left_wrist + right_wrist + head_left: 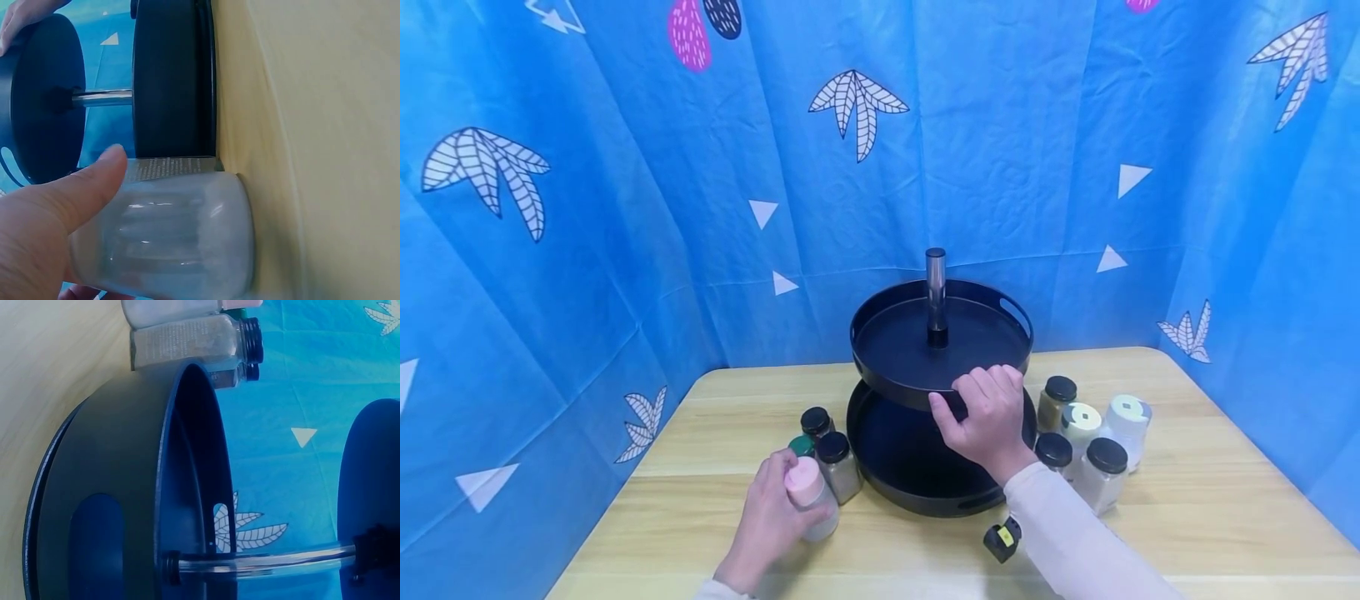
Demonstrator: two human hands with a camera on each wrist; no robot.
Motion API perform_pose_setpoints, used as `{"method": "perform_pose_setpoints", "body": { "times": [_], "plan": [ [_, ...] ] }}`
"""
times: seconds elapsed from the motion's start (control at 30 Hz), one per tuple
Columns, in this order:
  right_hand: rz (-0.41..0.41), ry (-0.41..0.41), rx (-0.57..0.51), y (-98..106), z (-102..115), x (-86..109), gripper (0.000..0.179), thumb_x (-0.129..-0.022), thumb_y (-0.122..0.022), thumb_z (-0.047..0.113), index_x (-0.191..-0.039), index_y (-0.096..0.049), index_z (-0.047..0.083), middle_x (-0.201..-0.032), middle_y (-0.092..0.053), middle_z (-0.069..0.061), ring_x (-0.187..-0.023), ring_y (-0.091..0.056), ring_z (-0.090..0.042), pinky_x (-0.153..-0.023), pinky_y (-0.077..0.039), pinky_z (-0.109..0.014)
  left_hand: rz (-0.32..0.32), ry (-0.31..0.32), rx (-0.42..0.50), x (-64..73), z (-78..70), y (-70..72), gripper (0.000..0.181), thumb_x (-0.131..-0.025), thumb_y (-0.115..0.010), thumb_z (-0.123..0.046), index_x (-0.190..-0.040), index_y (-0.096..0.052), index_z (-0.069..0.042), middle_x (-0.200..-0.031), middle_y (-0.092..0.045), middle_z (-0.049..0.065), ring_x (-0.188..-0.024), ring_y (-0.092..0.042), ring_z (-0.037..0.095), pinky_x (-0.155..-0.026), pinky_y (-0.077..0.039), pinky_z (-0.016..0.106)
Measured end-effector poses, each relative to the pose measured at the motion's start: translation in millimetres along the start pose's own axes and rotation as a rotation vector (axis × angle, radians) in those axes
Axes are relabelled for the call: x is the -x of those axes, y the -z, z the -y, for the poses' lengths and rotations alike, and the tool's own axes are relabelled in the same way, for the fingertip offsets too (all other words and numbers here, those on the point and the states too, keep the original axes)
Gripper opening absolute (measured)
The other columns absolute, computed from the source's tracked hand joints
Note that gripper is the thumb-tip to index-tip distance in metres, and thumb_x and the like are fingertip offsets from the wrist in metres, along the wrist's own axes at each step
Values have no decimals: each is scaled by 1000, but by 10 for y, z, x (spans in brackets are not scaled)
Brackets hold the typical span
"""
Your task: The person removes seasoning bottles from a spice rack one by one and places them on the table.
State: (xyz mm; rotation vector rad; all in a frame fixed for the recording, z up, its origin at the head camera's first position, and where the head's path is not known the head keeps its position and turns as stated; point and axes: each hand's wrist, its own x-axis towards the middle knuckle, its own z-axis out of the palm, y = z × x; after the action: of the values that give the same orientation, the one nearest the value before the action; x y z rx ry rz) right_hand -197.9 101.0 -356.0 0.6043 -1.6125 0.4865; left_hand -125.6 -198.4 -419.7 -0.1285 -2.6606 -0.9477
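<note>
A black two-tier round tray (891, 333) with a metal centre post (936, 292) stands on the table. My right hand (988, 417) grips the front rim of its upper tier, fingers curled over the edge. In front of the tray's left side, my left hand (775, 508) holds a clear jar with a pink lid (805, 477). The left wrist view shows the thumb along that jar's clear body (169, 237), which is close to the tabletop. Touching or nearly touching it are a black-lidded spice jar (838, 467), a green-lidded jar (801, 446) and another black-lidded jar (816, 422).
Right of the tray, several jars stand close together by my right forearm, among them a white-lidded jar (1127, 429) and a black-lidded jar (1103, 475). A blue patterned curtain (1000, 183) hangs behind the wooden table (1210, 517).
</note>
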Motion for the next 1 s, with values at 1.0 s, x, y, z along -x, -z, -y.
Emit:
{"method": "perform_pose_setpoints", "body": {
  "times": [1.0],
  "plan": [
    [370,-151,-190,446,-24,-160,26,-87,-60,27,-96,-70,6,-100,-70,-8,-96,-60,-26,-87,-44,-44,-364,-512,141,24,-596,-103,24,-76,-78,-7,-74,-56,-13,-74,-52,-9,-66,-50,4,-56,-47,20]
  ]
}}
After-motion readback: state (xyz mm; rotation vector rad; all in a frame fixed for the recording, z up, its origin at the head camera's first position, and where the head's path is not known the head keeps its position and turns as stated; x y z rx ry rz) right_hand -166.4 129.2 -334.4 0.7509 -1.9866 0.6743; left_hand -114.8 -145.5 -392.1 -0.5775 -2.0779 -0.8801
